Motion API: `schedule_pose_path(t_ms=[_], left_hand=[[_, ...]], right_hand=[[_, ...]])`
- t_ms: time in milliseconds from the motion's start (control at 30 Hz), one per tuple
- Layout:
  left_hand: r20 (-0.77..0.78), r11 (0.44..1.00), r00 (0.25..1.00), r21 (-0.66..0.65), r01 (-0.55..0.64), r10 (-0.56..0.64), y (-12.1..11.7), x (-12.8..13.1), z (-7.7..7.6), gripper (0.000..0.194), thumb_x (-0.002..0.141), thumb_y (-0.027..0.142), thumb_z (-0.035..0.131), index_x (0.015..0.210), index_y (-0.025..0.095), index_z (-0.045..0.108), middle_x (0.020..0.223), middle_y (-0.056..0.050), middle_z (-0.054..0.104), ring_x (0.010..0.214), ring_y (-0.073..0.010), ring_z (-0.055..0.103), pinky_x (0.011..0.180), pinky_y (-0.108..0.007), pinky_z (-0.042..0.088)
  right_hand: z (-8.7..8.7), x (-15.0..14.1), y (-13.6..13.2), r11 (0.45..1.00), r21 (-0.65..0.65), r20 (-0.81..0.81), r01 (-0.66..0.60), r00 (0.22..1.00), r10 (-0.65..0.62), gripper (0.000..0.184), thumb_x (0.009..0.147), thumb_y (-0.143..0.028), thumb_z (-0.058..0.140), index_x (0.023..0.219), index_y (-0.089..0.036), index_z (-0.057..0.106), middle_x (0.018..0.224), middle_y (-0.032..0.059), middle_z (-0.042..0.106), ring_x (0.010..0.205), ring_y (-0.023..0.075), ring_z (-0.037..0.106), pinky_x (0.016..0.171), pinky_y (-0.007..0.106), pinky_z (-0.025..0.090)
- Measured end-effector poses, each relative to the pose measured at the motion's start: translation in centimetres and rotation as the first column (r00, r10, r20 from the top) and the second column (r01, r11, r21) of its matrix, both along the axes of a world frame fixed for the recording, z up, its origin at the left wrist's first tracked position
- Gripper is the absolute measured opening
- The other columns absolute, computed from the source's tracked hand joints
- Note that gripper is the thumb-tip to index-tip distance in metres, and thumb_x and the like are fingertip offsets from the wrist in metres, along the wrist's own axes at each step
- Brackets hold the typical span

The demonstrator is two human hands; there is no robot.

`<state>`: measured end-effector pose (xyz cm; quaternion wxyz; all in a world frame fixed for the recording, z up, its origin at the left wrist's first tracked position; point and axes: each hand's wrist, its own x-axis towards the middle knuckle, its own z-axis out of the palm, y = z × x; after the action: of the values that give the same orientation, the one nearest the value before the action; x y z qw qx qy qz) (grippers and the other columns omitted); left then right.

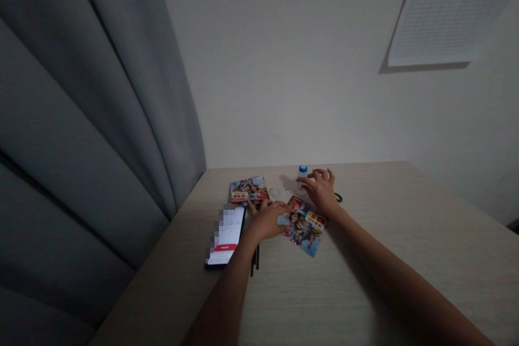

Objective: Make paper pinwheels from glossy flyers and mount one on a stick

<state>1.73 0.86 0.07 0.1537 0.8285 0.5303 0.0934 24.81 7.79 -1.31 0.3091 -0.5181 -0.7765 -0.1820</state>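
Head view: taking the loose flyer (302, 238) as our mark, where is the bottle (302, 172)?

Just beyond it on the surface (385, 216), blue cap up, its long axis upright.

And which hand is nearer?

The right hand (322, 189), above the flyer's far right side. The bottle lies just to the left of that hand, and the fingers reach across in front of it.

Do they have hold of it?

I can't tell. They are parted and bent, the forefinger overlaps the bottle, and contact doesn't show.

What about the left hand (265, 221)?

It's at the flyer's left edge, fingers fanned loosely, nothing clearly gripped; whether the thumb touches the paper, I can't say.

Anything else close by?

Left of the flyer, a stack of flyers (253, 189) on the far side and a lit phone (225, 238) on the near side. A dark ring (339, 197) sits past its right side, partly behind the right wrist.
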Motion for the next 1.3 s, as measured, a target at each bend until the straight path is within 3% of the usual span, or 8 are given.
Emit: schedule_pose_path(t_ms=[133,300,467,600,733,800,1033,1300], left_hand=[[0.001,1.0,1.0,-0.003,-0.017,0.017,0.0,0.1,0.1,0.049,0.079,0.045,0.075,0.125,0.049,0.062,0.146,0.006,0.054,0.14,-0.0374,0.033,0.104,-0.083,-0.01],[0.015,1.0,1.0,-0.007,-0.013,0.013,-0.1,0.1,0.4,0.046,0.079,0.045,0.075,0.123,0.049,0.063,0.144,0.006,0.055,0.139,-0.0367,0.034,0.102,-0.082,-0.015],[0.026,1.0,1.0,0.007,-0.008,0.008,0.0,0.1,0.2,0.046,0.078,0.044,0.076,0.122,0.049,0.064,0.143,0.006,0.056,0.138,-0.037,0.034,0.101,-0.082,-0.017],[0.005,0.999,1.0,0.041,-0.005,0.005,-0.2,0.3,0.2,0.045,0.081,0.045,0.074,0.124,0.05,0.062,0.144,0.006,0.056,0.139,-0.0382,0.033,0.099,-0.085,-0.015],[-0.031,0.998,0.999,0.056,-0.016,0.018,-0.5,0.4,0.4,0.044,0.082,0.048,0.071,0.125,0.049,0.062,0.144,0.006,0.055,0.14,-0.0383,0.033,0.1,-0.085,-0.014],[-0.04,0.998,0.999,0.06,-0.014,0.017,-0.5,0.3,0.4,0.044,0.082,0.05,0.071,0.125,0.05,0.061,0.144,0.006,0.055,0.139,-0.0382,0.034,0.1,-0.085,-0.013],[-0.069,0.999,0.997,0.045,-0.017,0.02,-0.5,0.3,0.3,0.048,0.083,0.051,0.069,0.13,0.05,0.058,0.146,0.004,0.053,0.138,-0.0364,0.037,0.107,-0.079,-0.01],[-0.086,0.999,0.996,0.032,-0.028,0.03,-0.6,0.3,0.6,0.049,0.083,0.051,0.068,0.131,0.05,0.058,0.147,0.004,0.051,0.139,-0.0384,0.035,0.107,-0.08,-0.008]], right_hand=[[-0.3,0.0,0.1,1.0,-0.028,-0.003,0.004,1.0,-0.004,0.033,0.095,-0.028,0.059,0.125,-0.041,0.066,0.116,0.0085,0.063,0.121,0.0314,0.044,0.111,0.06,0.019],[-0.6,1.4,-0.6,0.981,-0.161,-0.038,-0.107,0.994,0.102,0.043,0.095,-0.028,0.057,0.135,-0.044,0.058,0.133,0.0086,0.058,0.124,0.033,0.043,0.104,0.055,0.032],[-0.5,3.3,-3.5,0.935,-0.302,-0.123,-0.183,0.981,0.152,0.033,0.091,-0.034,0.062,0.124,-0.035,0.067,0.127,0.0101,0.061,0.121,0.0318,0.048,0.102,0.053,0.037],[0.1,4.1,-6.4,0.826,-0.434,-0.154,-0.361,0.933,0.327,0.016,0.089,-0.035,0.065,0.102,-0.028,0.073,0.105,0.006,0.071,0.111,0.0276,0.055,0.102,0.05,0.037],[0.9,4.1,-8.2,0.736,-0.508,-0.151,-0.447,0.888,0.435,0.013,0.083,-0.037,0.073,0.093,-0.029,0.075,0.103,0.0034,0.073,0.115,0.0282,0.052,0.099,0.046,0.037],[1.2,4.0,-8.5,0.718,-0.529,-0.138,-0.452,0.881,0.453,0.013,0.081,-0.039,0.075,0.091,-0.031,0.076,0.104,0.002,0.073,0.115,0.0281,0.051,0.1,0.046,0.036],[1.3,3.8,-9.2,0.746,-0.522,-0.102,-0.414,0.898,0.428,0.023,0.077,-0.045,0.077,0.097,-0.035,0.077,0.11,0.002,0.071,0.118,0.0298,0.05,0.105,0.05,0.031],[1.3,3.6,-10.0,0.786,-0.486,-0.067,-0.383,0.913,0.403,0.029,0.071,-0.043,0.079,0.099,-0.034,0.076,0.112,0.0028,0.07,0.118,0.0305,0.052,0.106,0.051,0.031]])
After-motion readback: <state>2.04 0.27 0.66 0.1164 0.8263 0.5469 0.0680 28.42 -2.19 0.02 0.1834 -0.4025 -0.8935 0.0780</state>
